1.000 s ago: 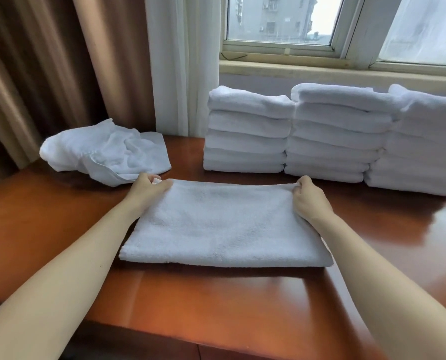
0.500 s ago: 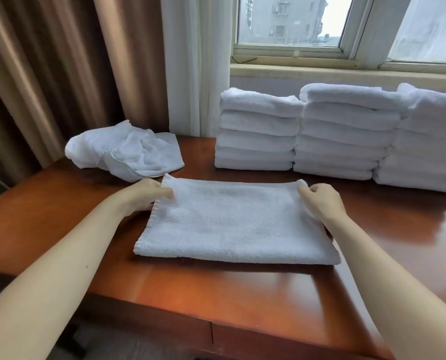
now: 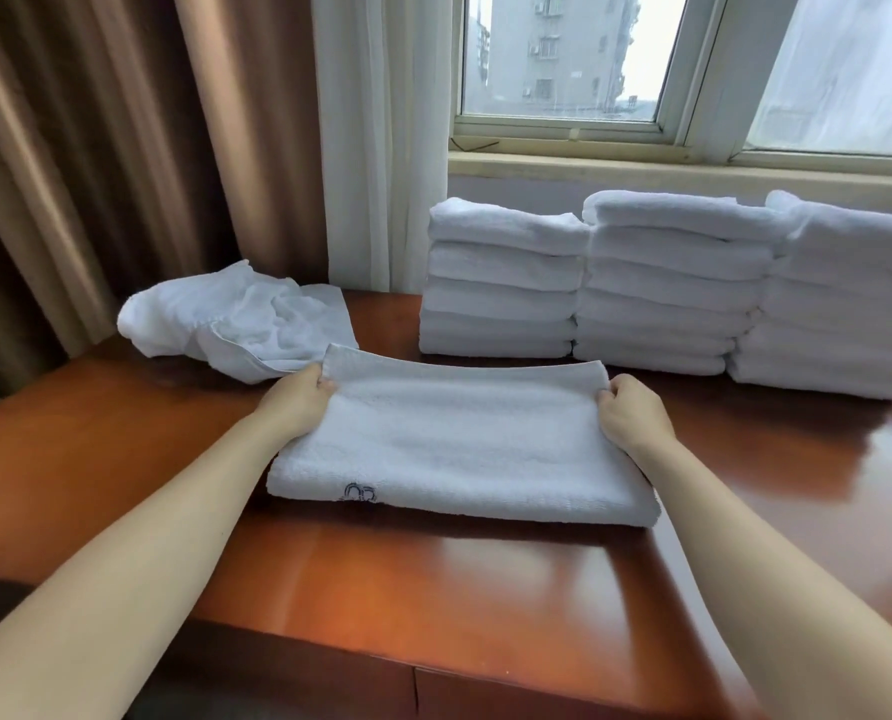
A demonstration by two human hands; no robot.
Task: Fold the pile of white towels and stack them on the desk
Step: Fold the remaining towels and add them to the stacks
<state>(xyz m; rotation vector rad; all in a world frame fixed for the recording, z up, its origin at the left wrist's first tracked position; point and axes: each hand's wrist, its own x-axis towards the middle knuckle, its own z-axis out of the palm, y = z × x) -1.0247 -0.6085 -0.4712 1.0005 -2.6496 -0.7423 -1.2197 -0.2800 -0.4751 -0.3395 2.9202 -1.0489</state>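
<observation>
My forearms come in from the two bottom corners of the frame, over the glossy reddish-brown table. In the middle of the frame lies the white towel I am folding, already doubled into a wide band. Its near folded edge rests flat on the table, with a small dark embroidered mark showing at its lower left.

My left grip is closed on the far left corner, fingers curled over the cloth so that the corner stands up above my knuckles. My right grip pinches the far right corner the same way. Between the two, the far edge is raised off the table and dips a little in the middle.

Just beyond my left grip, towards the left of the frame, sits a crumpled heap of unfolded towel. I cannot tell whether the lifted corner touches it.

Further back, across the right half of the frame, three stacks of folded white towels stand side by side and pressed together: the left stack, the slightly taller middle stack, and the right stack, which runs off the frame edge.

Behind everything hang a brown curtain at upper left and a white sheer curtain at centre. A window at upper right, above its pale sill, shows a grey building outside.
</observation>
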